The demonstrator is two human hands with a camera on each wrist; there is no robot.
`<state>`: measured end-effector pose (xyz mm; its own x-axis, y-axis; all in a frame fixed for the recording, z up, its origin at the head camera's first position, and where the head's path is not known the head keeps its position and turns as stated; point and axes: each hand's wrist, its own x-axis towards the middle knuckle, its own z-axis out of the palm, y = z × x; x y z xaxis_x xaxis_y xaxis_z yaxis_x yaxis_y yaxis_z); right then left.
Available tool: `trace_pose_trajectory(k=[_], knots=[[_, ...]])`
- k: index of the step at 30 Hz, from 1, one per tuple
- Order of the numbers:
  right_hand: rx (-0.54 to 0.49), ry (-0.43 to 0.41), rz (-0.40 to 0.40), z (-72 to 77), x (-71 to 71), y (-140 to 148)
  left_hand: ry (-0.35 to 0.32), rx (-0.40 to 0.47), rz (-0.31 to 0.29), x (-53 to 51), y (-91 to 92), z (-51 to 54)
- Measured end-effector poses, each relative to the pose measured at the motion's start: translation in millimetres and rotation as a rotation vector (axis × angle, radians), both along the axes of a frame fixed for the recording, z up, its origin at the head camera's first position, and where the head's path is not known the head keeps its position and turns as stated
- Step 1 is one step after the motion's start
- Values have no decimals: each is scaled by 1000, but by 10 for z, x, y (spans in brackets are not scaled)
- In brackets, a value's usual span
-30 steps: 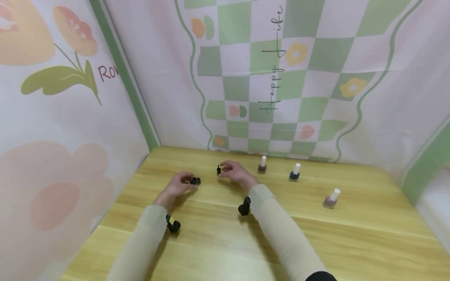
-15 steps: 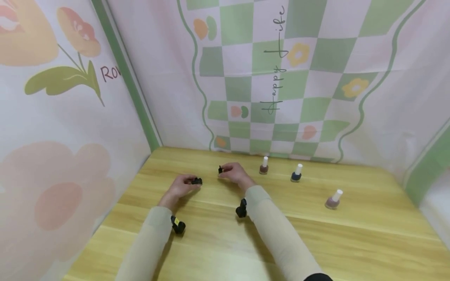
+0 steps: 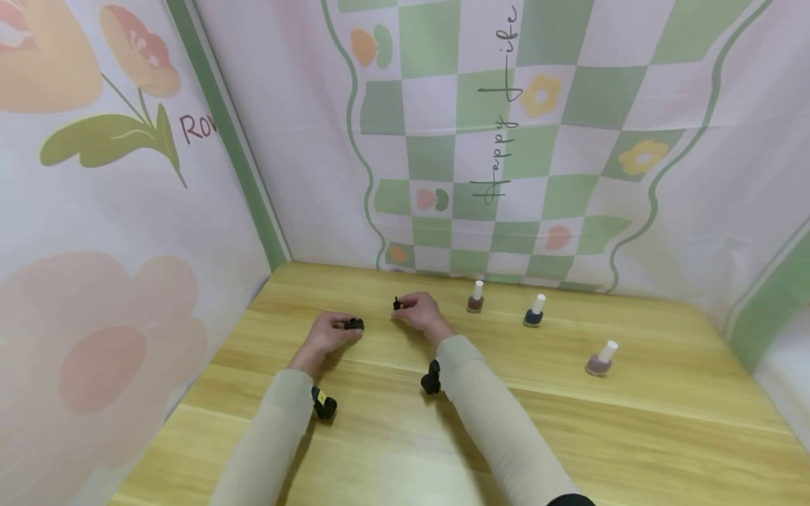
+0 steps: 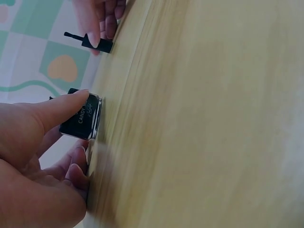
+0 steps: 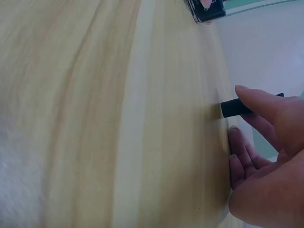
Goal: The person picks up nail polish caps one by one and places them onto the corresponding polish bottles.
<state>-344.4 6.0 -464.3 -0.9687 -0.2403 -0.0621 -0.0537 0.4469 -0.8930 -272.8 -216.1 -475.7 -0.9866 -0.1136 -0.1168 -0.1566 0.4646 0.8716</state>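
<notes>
My left hand (image 3: 328, 333) grips a small black nail polish bottle (image 4: 80, 122) between thumb and fingers, low over the table; its white lettering faces the left wrist camera. My right hand (image 3: 420, 311) pinches the bottle's black brush cap (image 4: 101, 44), farther back and to the right. The brush points up, and the cap's flat end is down at the tabletop, as the right wrist view shows the cap (image 5: 232, 108) meeting the wood. Bottle and cap are apart. The thumb hides part of the bottle's label, and fingers cover part of the cap.
To the right on the wooden table (image 3: 380, 436) stand three white-capped nail polish bottles: a brownish one (image 3: 475, 304), a dark blue one (image 3: 534, 318) and a mauve one (image 3: 598, 365) nearer the front. A checked curtain (image 3: 481, 176) hangs behind the table's back edge.
Both forearms have shifted slightly inward, toward each other. The bottle and the brush cap stay in the same hands, nearly in place. The head view has moved a little.
</notes>
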Motion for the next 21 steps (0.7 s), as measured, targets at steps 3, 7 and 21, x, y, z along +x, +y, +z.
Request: trace_pose_trajectory(k=[3, 7, 21], knots=[[14, 22, -9, -13, 11, -17, 4, 2, 10, 3, 5, 1], [29, 29, -15, -33, 27, -22, 8, 12, 17, 5, 11, -12], [54, -55, 9, 61, 177, 198, 16, 85, -5, 61, 102, 7]])
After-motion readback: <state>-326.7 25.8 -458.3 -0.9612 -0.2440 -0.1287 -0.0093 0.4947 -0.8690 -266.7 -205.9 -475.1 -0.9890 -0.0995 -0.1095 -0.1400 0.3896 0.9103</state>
